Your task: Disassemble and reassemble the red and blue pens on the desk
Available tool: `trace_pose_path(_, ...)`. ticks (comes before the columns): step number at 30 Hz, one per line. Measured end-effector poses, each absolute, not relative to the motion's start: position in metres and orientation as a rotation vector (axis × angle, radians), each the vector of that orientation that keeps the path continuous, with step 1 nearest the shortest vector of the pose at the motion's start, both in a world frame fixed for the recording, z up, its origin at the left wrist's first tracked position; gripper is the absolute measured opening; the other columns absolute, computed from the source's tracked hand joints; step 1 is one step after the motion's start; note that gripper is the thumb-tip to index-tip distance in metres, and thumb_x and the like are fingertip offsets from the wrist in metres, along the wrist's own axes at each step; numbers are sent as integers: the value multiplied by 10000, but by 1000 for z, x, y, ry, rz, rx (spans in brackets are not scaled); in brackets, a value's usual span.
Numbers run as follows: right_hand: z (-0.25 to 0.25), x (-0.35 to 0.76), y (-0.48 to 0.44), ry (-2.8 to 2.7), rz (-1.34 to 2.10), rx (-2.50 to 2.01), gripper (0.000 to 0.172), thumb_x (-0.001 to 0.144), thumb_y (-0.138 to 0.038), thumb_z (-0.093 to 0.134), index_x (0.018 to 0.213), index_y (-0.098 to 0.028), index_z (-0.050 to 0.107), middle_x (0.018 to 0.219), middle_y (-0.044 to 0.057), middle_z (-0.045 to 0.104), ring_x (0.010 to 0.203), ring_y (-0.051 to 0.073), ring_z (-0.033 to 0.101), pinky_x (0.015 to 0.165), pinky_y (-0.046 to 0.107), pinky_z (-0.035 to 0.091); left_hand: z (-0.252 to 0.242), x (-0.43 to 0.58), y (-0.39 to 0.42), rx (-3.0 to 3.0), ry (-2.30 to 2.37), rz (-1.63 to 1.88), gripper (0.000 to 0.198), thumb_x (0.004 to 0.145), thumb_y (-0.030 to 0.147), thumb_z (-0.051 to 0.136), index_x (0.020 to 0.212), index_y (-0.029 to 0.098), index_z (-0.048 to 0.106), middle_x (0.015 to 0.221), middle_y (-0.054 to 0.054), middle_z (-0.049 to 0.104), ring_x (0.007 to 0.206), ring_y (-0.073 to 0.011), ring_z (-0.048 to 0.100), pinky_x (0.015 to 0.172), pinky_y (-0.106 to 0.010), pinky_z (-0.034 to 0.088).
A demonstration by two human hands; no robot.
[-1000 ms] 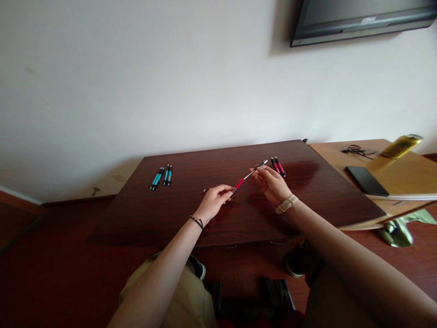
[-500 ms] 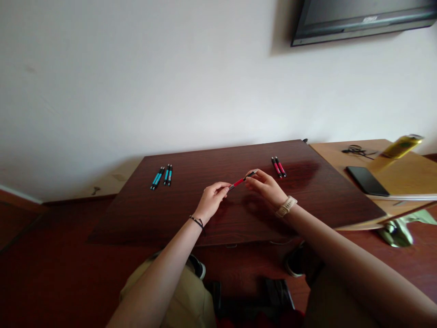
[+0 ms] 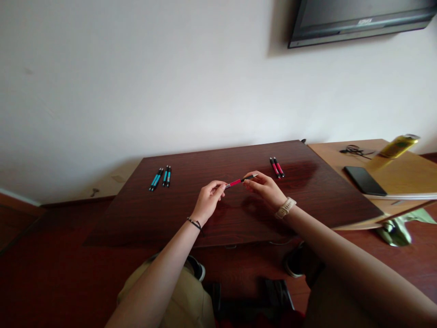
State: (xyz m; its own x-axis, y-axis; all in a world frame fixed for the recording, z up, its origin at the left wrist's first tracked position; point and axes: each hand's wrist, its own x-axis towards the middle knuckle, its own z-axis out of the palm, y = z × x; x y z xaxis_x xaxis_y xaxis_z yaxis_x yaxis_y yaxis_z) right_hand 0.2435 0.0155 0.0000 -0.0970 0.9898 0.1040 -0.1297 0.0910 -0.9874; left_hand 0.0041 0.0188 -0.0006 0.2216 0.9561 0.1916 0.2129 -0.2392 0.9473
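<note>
Light wooden side table (image 3: 409, 175)
It held a dark phone (image 3: 364, 180), black cable (image 3: 355, 150) and yellow can (image 3: 398, 146); a screen (image 3: 362, 16) hung on the wall (image 3: 170, 82).

The single head-worn camera looks forward and steeply down along the person's forearms (image 3: 153, 273), near the tabletop (image 3: 235, 218), with the wall (image 3: 164, 82) filling its upper half.

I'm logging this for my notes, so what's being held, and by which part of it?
A red-and-black pen: the left grip pinches the end past its red section, the right grip its black section.
</note>
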Motion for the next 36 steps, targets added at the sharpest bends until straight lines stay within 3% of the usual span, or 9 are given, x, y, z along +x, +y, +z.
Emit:
trace_pose_path(5, 2, 244, 14, -1418, 1120, -991, 269, 813, -437, 855, 973, -235, 780, 958, 31, 764, 828, 182, 666, 764, 312, 523, 2, 7, 15, 1537, 997, 1065, 314, 1024, 498, 580, 1002, 185, 602, 969, -74, 739, 730, -144, 680, 647, -253, 501)
trace_pose_path(10, -1, 239, 13, -1609, 1070, -925, 236, 853, -429, 828, 992, -241, 799, 1011, 55, 793, 952, 229, 715, 889, 361, 547, 0, 10, 11, 1624, 927, 923, 268, 998, 450, 639, 1030, 184, 620, 864, -35, 705, 708, -129, 628, 649, -241, 490)
trace_pose_path(13, -3, 238, 12, -1640, 1047, -934, 241, 856, -443, 822, 989, -243, 802, 1008, 58, 798, 936, 235, 725, 871, 361, 553, 1, 9, 9, 1654, 966, 927, 260, 986, 433, 651, 1046, 181, 671, 860, -33, 708, 708, -130, 614, 664, -247, 496)
trace_pose_path(16, -1, 240, 11, -1687, 1025, -974, 259, 847, -470, 825, 963, -238, 806, 973, 54, 802, 893, 235, 720, 831, 351, 546, 5, 7, 9, 1705, 983, 951, 237, 957, 399, 687, 1053, 186, 725, 952, -60, 751, 836, -170, 680, 760, -280, 536)
trace_pose_path(21, 0, 244, 11, -1799, 1032, -1061, 363, 940, -542, 706, 796, -217, 779, 756, 24, 735, 719, 191, 639, 688, 313, 481, 8, 5, 10, 1815, 994, 970, 204, 941, 380, 720, 1042, 210, 769, 1065, -64, 779, 995, -212, 716, 942, -341, 542)
trace_pose_path(27, -2, 248, 15, -1699, 1020, -1029, 356, 839, -494, 823, 1087, -245, 768, 984, 38, 780, 869, 214, 688, 794, 331, 523, 5, 5, 13, 1813, 1036, 1004, 177, 927, 334, 725, 1034, 198, 762, 1048, -68, 775, 972, -212, 712, 927, -341, 543)
trace_pose_path(30, -4, 249, 16, -1709, 1041, -1047, 302, 900, -524, 753, 927, -223, 756, 853, 34, 760, 779, 201, 672, 739, 325, 511, 5, 5, 14, 1818, 1024, 991, 162, 928, 322, 722, 1026, 199, 758, 1047, -66, 773, 974, -210, 711, 931, -338, 539)
trace_pose_path(33, -5, 249, 15, -1753, 1069, -1138, 448, 986, -588, 613, 756, -216, 709, 668, 23, 694, 634, 180, 623, 651, 319, 481, 5, 6, 13, 1840, 1009, 963, 160, 932, 328, 719, 1029, 207, 755, 1058, -60, 773, 983, -210, 712, 943, -343, 538)
trace_pose_path(36, -5, 249, 15, -1709, 1096, -1102, 350, 944, -573, 687, 923, -228, 741, 732, 15, 725, 675, 184, 654, 674, 315, 501, 5, 5, 13, 1844, 1023, 961, 147, 924, 317, 719, 1016, 207, 750, 1043, -54, 773, 974, -209, 712, 936, -344, 540)
